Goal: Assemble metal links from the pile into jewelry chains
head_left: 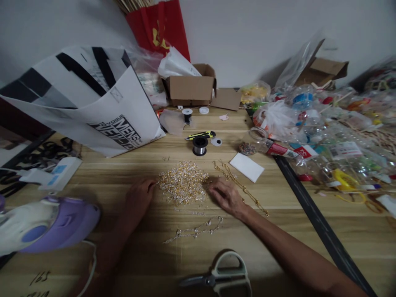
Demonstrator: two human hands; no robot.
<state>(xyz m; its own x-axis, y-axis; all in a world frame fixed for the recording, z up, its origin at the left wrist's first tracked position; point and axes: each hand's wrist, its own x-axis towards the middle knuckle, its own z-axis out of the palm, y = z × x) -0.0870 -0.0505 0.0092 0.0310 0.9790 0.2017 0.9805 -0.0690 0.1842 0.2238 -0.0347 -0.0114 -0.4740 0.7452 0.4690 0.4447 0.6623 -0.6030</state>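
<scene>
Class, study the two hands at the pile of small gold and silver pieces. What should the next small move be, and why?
Probably nudge the right hand gently inward: its fingers are at the right edge of the pile, the left hand is at the opposite edge, and a few loose pieces lie just outside.

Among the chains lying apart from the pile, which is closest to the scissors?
The looped silver chain, lowest in view. The thin silver strand lies higher, by the pile; the gold chains lie beyond the right hand.
</scene>
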